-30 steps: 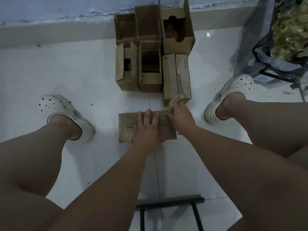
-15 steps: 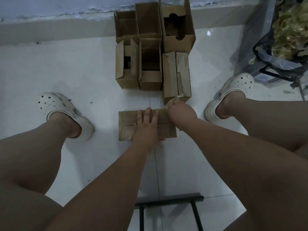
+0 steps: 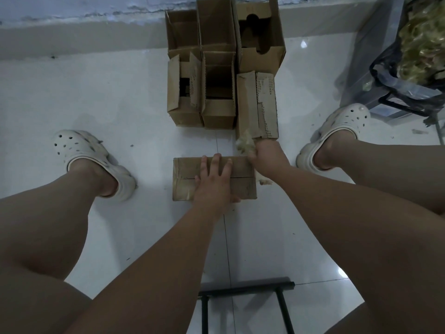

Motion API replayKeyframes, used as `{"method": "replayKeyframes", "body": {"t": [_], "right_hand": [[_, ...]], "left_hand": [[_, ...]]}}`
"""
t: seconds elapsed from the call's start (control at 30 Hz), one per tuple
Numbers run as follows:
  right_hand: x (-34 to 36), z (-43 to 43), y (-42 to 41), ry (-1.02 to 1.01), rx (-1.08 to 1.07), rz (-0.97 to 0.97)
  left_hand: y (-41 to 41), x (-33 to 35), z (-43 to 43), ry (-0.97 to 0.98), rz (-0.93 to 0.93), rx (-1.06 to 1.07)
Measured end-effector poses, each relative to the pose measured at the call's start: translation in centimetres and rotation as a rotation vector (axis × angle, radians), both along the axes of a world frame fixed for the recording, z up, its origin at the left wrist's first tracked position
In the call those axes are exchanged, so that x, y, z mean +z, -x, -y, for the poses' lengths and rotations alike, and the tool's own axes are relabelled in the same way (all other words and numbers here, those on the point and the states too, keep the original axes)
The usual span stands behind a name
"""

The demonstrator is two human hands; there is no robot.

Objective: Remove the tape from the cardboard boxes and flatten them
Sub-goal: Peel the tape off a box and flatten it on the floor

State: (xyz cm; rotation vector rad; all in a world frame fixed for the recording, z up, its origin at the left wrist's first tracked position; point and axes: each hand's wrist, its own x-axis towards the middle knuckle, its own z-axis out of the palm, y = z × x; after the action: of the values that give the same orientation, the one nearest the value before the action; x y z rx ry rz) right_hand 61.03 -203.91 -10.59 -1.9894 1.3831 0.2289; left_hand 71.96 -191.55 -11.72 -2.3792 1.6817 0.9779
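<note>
A small closed cardboard box (image 3: pixel 185 179) lies on the white floor between my feet. My left hand (image 3: pixel 214 182) presses flat on its top with fingers spread. At the box's far right corner my right hand (image 3: pixel 267 157) pinches a crumpled strip of tape (image 3: pixel 245 143) that sticks up from its fingers. A scrap of tape (image 3: pixel 265 181) hangs at the box's right end. Behind stand several more cardboard boxes (image 3: pixel 219 90), some with open flaps; the nearest one (image 3: pixel 257 107) has a torn, corrugated top.
My two feet in white clogs (image 3: pixel 79 150) (image 3: pixel 337 131) flank the box. A wall base (image 3: pixel 84 37) runs behind the boxes. A black bag of scraps on a stand (image 3: pixel 409 68) is at the right. A black metal frame (image 3: pixel 243 290) lies near me.
My right hand has lifted away from the box's corner toward the far right, drawing the crumpled tape up with it. My left hand stays pressed on the box.
</note>
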Motion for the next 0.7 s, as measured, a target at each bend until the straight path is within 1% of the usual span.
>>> {"method": "replayKeyframes", "body": {"t": [0.07, 0.2, 0.33, 0.4, 0.43, 0.5, 0.57, 0.63, 0.67, 0.7], "right_hand": [[-0.4, -0.1, 0.6, -0.055, -0.148, 0.042], [-0.9, -0.7, 1.2, -0.233, -0.502, 0.149], [-0.8, -0.7, 1.6, -0.488, -0.697, 0.213], [-1.1, -0.6, 1.4, -0.582, -0.896, 0.314], [-1.0, -0.8, 1.3, -0.592, -0.944, 0.35], [-1.3, -0.9, 1.3, -0.7, -1.11, 0.4], [-0.9, -1.2, 1.3, -0.742, -1.206, 0.462], [-0.7, -1.7, 1.4, -0.773, -1.321, 0.585], [-0.7, -2.0, 1.5, -0.766, -1.329, 0.616], [-0.9, -2.4, 1.6, -0.77, -1.293, 0.624]], "left_hand": [[0.0, 0.1, 0.1, -0.003, -0.002, 0.001], [-0.1, 0.1, -0.1, -0.023, -0.02, 0.012], [-0.1, 0.1, 0.0, -0.005, -0.028, 0.016], [-0.1, 0.1, -0.1, 0.006, -0.027, 0.014], [-0.1, 0.1, -0.1, 0.008, -0.023, 0.012], [-0.2, 0.0, -0.3, 0.005, -0.021, 0.013], [-0.2, -0.1, -0.4, 0.006, -0.022, 0.014], [-0.2, 0.0, -0.3, 0.012, -0.025, 0.013], [-0.3, 0.0, -0.3, 0.016, -0.024, 0.014], [-0.3, 0.0, -0.3, 0.019, -0.023, 0.015]]}}
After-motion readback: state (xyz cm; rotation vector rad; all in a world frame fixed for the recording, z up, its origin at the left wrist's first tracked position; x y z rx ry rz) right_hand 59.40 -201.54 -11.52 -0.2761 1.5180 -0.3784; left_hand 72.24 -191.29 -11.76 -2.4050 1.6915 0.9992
